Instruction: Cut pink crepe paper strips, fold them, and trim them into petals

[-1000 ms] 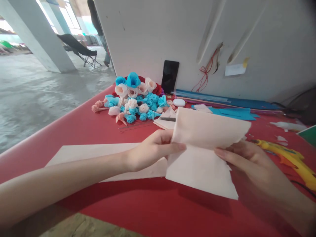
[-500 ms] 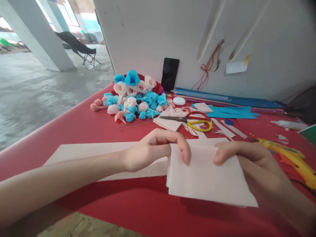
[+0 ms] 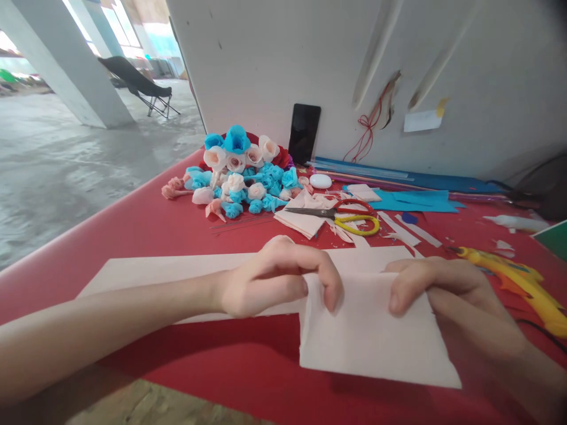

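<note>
Between my two hands is a folded piece of pale pink crepe paper (image 3: 372, 342), held up in front of me over the red table. My left hand (image 3: 283, 274) pinches its upper left corner, with the index finger bent over the front. At the upper right, my right hand (image 3: 447, 295) grips the paper with a finger on its front face; the other fingers are partly hidden. Behind and to the left, a long flat sheet of the same pale paper (image 3: 155, 274) lies on the table, partly covered by my left forearm.
Scissors (image 3: 354, 221) with red and yellow handles lie on paper scraps. Blue and pale paper flowers (image 3: 239, 171) are heaped at the back left. A yellow glue gun (image 3: 527, 289) lies on the right. A black phone (image 3: 305, 133) leans against the white panel (image 3: 266, 53).
Both hands have moved slightly down with the folded paper. Its left edge layers now look lined up closer together.
</note>
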`<state>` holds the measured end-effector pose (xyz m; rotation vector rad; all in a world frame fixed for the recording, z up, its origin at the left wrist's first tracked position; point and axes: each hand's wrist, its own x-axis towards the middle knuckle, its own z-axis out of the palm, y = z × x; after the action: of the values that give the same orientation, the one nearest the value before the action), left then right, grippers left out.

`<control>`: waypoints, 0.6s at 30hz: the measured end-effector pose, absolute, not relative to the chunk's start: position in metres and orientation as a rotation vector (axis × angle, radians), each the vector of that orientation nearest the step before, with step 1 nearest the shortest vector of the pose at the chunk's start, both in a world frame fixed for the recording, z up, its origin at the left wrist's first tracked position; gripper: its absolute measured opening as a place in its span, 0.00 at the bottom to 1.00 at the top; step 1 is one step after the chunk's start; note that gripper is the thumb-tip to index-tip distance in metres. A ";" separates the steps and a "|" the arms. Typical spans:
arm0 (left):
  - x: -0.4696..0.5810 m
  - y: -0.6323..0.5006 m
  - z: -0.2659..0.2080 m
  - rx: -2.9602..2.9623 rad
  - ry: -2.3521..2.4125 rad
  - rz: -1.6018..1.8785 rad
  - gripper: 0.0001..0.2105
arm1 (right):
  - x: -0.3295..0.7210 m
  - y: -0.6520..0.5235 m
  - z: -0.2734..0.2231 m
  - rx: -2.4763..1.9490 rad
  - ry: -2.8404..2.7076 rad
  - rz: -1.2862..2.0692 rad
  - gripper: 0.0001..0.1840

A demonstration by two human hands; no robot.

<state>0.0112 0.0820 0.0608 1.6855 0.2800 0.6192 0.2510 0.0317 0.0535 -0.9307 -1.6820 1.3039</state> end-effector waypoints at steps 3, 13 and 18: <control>0.009 0.081 0.062 1.816 0.290 0.628 0.17 | 0.253 0.031 0.052 -0.911 -1.737 1.248 0.14; 0.020 0.083 0.056 2.020 0.429 0.484 0.13 | 0.257 0.051 0.058 -0.865 -2.076 1.371 0.15; 0.024 0.078 0.053 2.022 0.351 0.340 0.13 | 0.247 0.047 0.055 -0.862 -2.140 1.526 0.13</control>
<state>0.0239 0.0782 0.0532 2.0224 0.3508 0.3400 0.2468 0.0470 0.0554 -0.8618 -2.1399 1.5256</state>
